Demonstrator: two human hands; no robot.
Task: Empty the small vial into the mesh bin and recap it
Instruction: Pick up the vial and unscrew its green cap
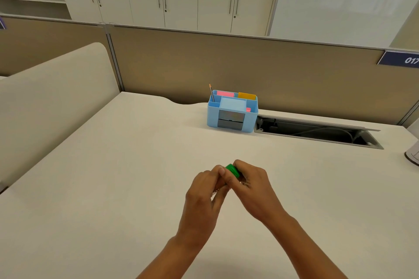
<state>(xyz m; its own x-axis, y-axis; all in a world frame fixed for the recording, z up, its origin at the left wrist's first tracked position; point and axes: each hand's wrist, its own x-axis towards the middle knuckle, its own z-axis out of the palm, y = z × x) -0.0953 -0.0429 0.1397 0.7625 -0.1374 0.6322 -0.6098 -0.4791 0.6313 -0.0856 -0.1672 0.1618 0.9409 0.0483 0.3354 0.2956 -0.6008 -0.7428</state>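
Note:
Both my hands meet above the middle of the white desk [113,165]. My left hand [204,190] wraps around the small vial, whose body is almost fully hidden by my fingers. My right hand [251,188] pinches the vial's green cap [232,170], which points up and away from me. I cannot tell whether the cap is seated on the vial or lifted off it. No mesh bin shows in this view.
A light blue desk organiser [232,115] with a pencil and coloured notes stands at the back of the desk. Right of it lies an open cable trough [317,133]. A white object [412,156] sits at the right edge. Partition panels ring the desk.

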